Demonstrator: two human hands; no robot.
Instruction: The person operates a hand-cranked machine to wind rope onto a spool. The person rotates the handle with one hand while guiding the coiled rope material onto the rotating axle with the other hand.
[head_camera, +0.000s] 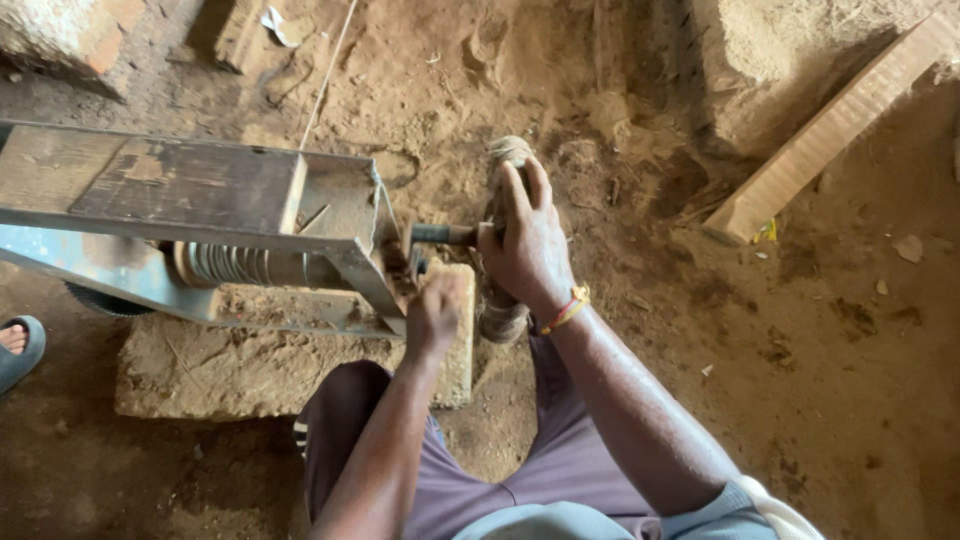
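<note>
A metal-framed machine (190, 200) with a coiled drum (235, 265) rests on a dusty stone block (240, 365). A short dark shaft (440, 234) sticks out of its right end. My right hand (527, 245) is wrapped over a worn, dust-covered wheel (500, 310) on that shaft; a red and yellow thread band circles the wrist. My left hand (435, 315) is closed at the frame's lower right corner, just under the shaft. What it grips is hidden by the fingers.
Loose brown earth covers the ground. A wooden plank (830, 130) lies diagonally at the upper right beside a dirt-covered block (770, 70). Another person's sandalled foot (15, 345) shows at the left edge. My knees in purple trousers (450, 470) are below the machine.
</note>
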